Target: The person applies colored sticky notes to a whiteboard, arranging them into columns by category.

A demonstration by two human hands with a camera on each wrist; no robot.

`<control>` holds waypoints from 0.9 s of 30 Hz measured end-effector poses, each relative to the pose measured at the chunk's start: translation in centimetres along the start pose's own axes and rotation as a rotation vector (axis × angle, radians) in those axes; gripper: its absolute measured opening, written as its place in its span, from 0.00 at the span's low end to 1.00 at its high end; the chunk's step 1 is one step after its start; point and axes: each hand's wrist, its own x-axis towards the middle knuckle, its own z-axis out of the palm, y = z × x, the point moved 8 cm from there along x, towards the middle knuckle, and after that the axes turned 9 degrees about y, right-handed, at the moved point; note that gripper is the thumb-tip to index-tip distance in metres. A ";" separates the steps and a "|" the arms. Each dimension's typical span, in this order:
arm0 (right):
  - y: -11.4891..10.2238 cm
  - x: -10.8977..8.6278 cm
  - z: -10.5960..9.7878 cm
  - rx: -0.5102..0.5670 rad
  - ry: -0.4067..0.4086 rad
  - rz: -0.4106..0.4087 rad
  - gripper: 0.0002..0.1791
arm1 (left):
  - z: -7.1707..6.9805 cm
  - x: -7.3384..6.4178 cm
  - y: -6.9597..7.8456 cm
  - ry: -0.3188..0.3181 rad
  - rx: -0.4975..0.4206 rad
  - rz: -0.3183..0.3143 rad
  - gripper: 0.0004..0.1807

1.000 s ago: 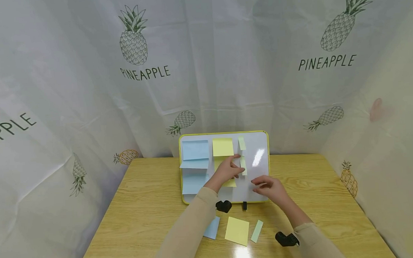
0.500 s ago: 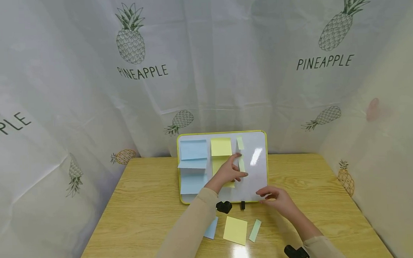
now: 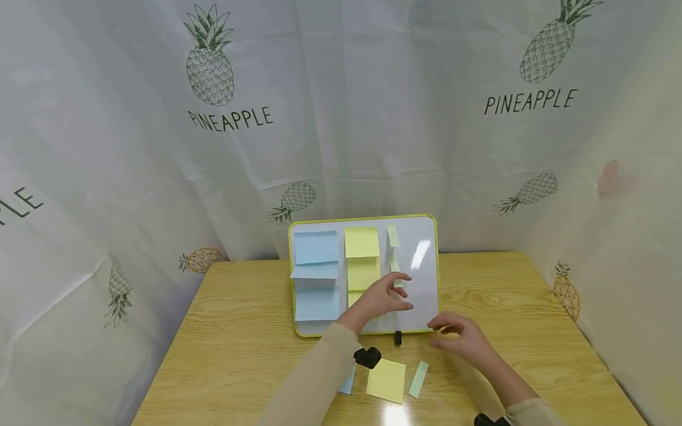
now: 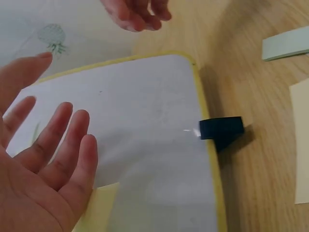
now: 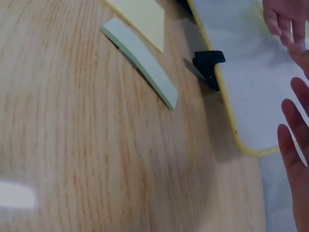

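A white board [image 3: 421, 292] with a yellow frame leans at the back of the table. On it are blue sticky notes [image 3: 316, 247] at left, yellow sticky notes [image 3: 362, 242] in the middle and narrow pale green sticky strips [image 3: 393, 236] further right. My left hand [image 3: 381, 297] hovers in front of the board, overlapping the lower yellow notes; its fingers [image 4: 77, 140] are loosely bent and hold nothing. By the board's lower right corner is my right hand [image 3: 466, 342], also holding nothing, fingers [image 5: 289, 145] relaxed in the right wrist view.
In front of the board lie a yellow note pad [image 3: 386, 381], a thin green pad [image 3: 419, 379] and a blue pad [image 3: 347, 384], partly hidden by the left arm. A black support [image 4: 221, 128] clasps the board's bottom edge. A pineapple-print curtain [image 3: 342, 111] hangs behind.
My left hand has come down off the lower green strip, uncovering more of the yellow notes. My right hand has drawn down and to the right, toward the board's lower corner.
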 end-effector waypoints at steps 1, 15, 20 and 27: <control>-0.1 -0.1 0.0 -0.011 0.004 -0.011 0.15 | 0.2 -0.3 -0.1 -0.009 0.007 0.008 0.30; 1.7 -1.8 0.4 -0.125 0.028 -0.068 0.20 | 2.1 -3.6 -1.6 -0.084 0.097 0.127 0.23; 1.7 -2.6 1.2 -0.172 0.021 -0.100 0.22 | 2.9 -4.7 -2.7 -0.100 0.142 0.136 0.23; 2.5 -3.4 2.4 -0.194 0.002 -0.098 0.23 | 4.6 -6.6 -5.1 -0.130 0.159 0.120 0.24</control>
